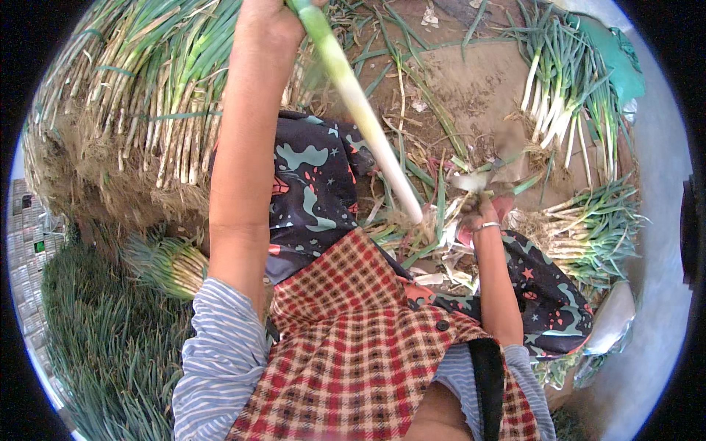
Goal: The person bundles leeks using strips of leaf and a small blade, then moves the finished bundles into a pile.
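Observation:
My left hand [271,20] is raised at the top of the head view, its fingers partly cut off by the edge. It grips a long green onion [368,121] by the green leaves. The thick white stalk slants down to the right, and its root end [416,215] hangs over the litter between my knees. Beside my right knee, my right hand [479,214] is closed on what looks like a small knife [471,181], its pale blade smeared by motion. Blade and stalk are apart. Loose leaves and peeled skins [448,242] lie under both.
Tied green onions with soil-covered roots are piled [165,110] at far left. A small bundle [173,261] and a broad mass of leaves [110,338] lie nearer. White-stemmed onions [562,95] and another bunch [588,228] lie at right, near a green cloth [614,55] and a pale wall [665,220].

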Motion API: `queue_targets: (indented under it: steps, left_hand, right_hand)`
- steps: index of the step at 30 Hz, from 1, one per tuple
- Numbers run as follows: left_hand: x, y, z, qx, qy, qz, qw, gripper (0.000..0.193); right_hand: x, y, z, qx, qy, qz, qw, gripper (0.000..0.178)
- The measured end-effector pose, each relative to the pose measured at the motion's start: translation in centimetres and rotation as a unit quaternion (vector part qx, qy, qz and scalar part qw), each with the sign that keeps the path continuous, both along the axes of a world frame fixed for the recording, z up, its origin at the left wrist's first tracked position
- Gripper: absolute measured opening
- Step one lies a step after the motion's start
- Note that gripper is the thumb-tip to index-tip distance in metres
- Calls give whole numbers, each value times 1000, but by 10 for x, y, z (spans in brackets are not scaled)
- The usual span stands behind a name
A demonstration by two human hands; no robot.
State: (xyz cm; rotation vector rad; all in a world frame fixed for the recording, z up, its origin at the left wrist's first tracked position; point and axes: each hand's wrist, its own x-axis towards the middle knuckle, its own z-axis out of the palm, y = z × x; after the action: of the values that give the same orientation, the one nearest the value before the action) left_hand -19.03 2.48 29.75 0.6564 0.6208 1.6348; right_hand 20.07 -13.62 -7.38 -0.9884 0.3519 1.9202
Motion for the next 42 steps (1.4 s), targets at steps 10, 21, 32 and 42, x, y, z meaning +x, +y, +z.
queue_targets:
  steps: [10, 21, 32, 42]
  left_hand:
    - [39, -11, -17, -124, 115, 51, 984, 14]
    - [63, -23, -32, -85, 15, -58, 995, 10]
    - [65, -28, -20, -91, -19, -73, 993, 9]
    - [68, -29, -22, -61, -40, -136, 988, 21]
  right_hand:
    - [-187, 42, 296, 517, -488, 129, 691, 32]
    - [-197, 57, 287, 487, -402, 37, 775, 22]
    - [-179, 52, 279, 439, -305, -9, 845, 18]
    - [-187, 55, 286, 426, -311, 66, 847, 18]
